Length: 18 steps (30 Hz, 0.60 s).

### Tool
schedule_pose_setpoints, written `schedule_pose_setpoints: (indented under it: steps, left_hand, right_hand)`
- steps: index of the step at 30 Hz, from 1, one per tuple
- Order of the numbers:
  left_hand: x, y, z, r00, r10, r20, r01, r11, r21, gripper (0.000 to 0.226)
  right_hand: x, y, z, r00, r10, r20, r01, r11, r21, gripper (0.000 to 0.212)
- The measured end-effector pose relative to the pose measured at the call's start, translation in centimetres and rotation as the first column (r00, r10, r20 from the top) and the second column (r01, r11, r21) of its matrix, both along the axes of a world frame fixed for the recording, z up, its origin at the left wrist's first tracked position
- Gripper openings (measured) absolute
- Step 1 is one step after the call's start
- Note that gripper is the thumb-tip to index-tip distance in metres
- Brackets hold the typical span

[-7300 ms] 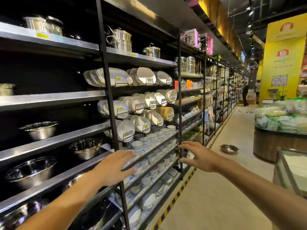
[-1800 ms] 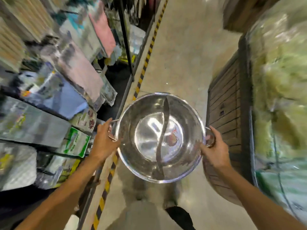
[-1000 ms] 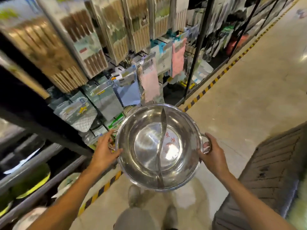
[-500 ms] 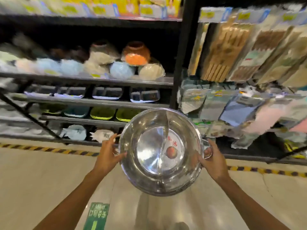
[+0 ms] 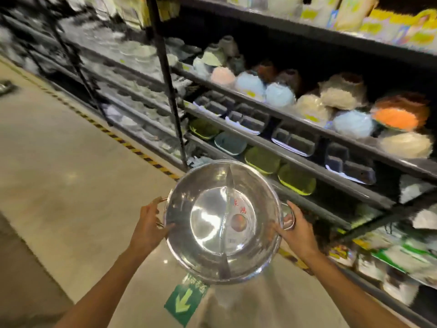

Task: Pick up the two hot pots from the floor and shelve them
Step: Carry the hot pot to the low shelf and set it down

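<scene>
- Right now I carry a stainless steel hot pot (image 5: 223, 222) in front of me, held in the air above the shop floor (image 5: 71, 185), its open mouth turned up towards my head camera.
- My left hand (image 5: 149, 227) has a clenched grip on the pot's left loop handle (image 5: 162, 202), with the thumb lying against the pot's outer wall.
- My right hand (image 5: 298, 229) has a clenched grip on the right loop handle (image 5: 289, 215), fingers curled under it.
- A curved metal divider (image 5: 227, 209) runs across the pot from the far rim to the near rim and splits it into two halves.
- A round sticker with red characters (image 5: 238, 220) and a small barcode label (image 5: 232, 241) sit on the pot's bottom, in the right half.
- Beyond the pot and to my right stands a dark metal shelf rack (image 5: 295, 152) with several tiers.
- Rounded bowls in pale blue, pink, cream and orange (image 5: 279, 94) lie on an upper tier; divided trays (image 5: 250, 120) fill the tier under it, and green and blue dishes (image 5: 262, 159) the next one down.
- A yellow and black striped line (image 5: 132, 149) runs on the floor along the foot of the rack.
- A green floor sticker with an arrow (image 5: 183, 303) lies just under the pot's near edge.
- Everything further left along the rack is too blurred to name.
</scene>
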<state>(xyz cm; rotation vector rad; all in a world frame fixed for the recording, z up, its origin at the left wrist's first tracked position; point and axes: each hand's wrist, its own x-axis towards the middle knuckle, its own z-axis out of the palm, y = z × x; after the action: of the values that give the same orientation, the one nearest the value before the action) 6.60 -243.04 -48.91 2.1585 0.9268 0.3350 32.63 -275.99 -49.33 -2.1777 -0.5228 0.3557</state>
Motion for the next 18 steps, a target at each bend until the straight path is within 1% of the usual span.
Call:
schedule_pose_setpoints:
  steps: [3,6,9,13,18]
  left_hand:
    - [-3.7,4.4,-0.5,0.996,0.084,0.004,-0.084,0.996,-0.002,0.09]
    - [-6.6,7.9,-1.0,0.984,0.178,0.001,-0.178,0.984,-0.005,0.09]
    - [-8.4,11.1,-1.2,0.959,0.282,-0.009,-0.283,0.959,-0.023,0.092]
    - [-9.9,15.9,-1.0,0.921,0.389,0.007,-0.389,0.921,-0.019,0.093]
    - [-10.3,22.9,0.3,0.857,0.515,0.015,-0.515,0.857,0.004,0.091]
  right_hand:
    - [-0.6,6.7,-0.3,0.998,0.06,-0.028,-0.061,0.997,-0.04,0.09]
    - [-0.8,13.0,0.2,0.982,0.187,-0.023,-0.187,0.982,-0.01,0.086]
    - [-0.3,19.1,0.5,0.961,0.277,-0.021,-0.277,0.961,-0.008,0.084]
    - [1.6,28.3,0.2,0.909,0.415,-0.032,-0.416,0.908,-0.045,0.092]
    - [3.7,41.5,0.4,0.851,0.52,-0.069,-0.521,0.854,0.011,0.088]
